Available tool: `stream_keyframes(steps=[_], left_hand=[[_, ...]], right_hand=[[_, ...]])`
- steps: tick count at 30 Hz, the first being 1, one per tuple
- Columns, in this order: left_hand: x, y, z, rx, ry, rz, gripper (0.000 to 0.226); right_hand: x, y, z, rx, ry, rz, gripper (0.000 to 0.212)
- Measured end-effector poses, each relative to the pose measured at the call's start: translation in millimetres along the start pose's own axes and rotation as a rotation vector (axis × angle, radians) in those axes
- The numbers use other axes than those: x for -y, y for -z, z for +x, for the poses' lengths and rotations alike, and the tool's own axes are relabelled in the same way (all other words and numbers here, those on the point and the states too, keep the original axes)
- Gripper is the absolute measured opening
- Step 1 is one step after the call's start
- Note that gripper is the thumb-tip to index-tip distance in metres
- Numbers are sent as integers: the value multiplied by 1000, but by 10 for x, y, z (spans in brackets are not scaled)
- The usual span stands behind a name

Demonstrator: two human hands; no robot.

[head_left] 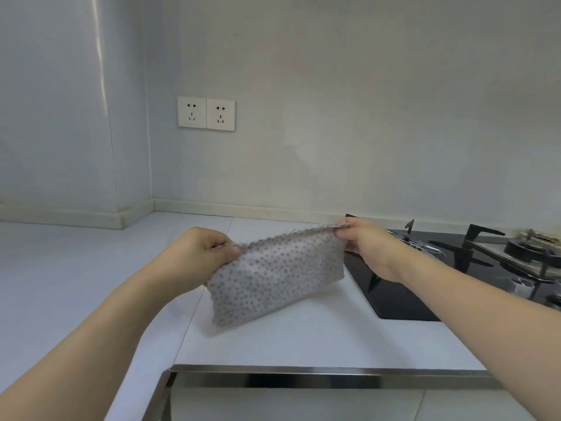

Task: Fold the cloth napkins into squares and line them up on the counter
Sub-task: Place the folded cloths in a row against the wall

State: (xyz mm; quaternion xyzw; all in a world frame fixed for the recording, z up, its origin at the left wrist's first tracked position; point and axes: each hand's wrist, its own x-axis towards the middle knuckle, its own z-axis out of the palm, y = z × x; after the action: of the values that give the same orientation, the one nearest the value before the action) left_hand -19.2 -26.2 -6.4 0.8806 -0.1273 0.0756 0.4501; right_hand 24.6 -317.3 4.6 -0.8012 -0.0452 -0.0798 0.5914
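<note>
Mid-fold: grey dotted cloth napkin [277, 276] hangs doubled, left of the black glass hob [394, 287].
Left hand [200, 253] and right hand [367, 246] each pinch a top corner; person should match edges, then lay flat on the white counter [303, 338].

Napkin [277, 276] — grey, dark-dotted

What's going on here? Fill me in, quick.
A person is holding a grey dotted napkin up above the white counter. The left hand pinches one top corner and the right hand pinches the other, so the cloth hangs stretched between them, tilted up to the right. It looks doubled over into a rectangle, not yet a square. No folded napkins are in view on the counter. A black gas stove sits to the right.
</note>
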Motion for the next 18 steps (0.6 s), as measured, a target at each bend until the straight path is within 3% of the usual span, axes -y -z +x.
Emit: stream_keyframes(steps=[3,5,8,9,11,13,15,18], left_hand=[[-164,15,-23,146,17,-235,29],[-253,14,-44,183,32,-328,27],[-235,-43,-15,107,128,-312,26],[-163,-101,4,38,176,-233,26],[38,-249,35,-102,207,191,26],[159,-472,1,-150,123,489,35],[152,-677,-51,-114,-2,419,39],[147,-934,-115,42,-108,441,48]], right_hand=[[216,50,75,-95,-65,48,31],[325,30,98,-80,-92,-139,32],[301,-121,172,-91,-96,-423,25],[231,-200,200,-134,-71,-538,21],[37,-367,185,-240,9,-806,35],[-207,-572,53,-256,138,-956,45],[-444,-729,-107,-76,179,-1042,44],[-772,-771,-164,208,48,-1125,52]])
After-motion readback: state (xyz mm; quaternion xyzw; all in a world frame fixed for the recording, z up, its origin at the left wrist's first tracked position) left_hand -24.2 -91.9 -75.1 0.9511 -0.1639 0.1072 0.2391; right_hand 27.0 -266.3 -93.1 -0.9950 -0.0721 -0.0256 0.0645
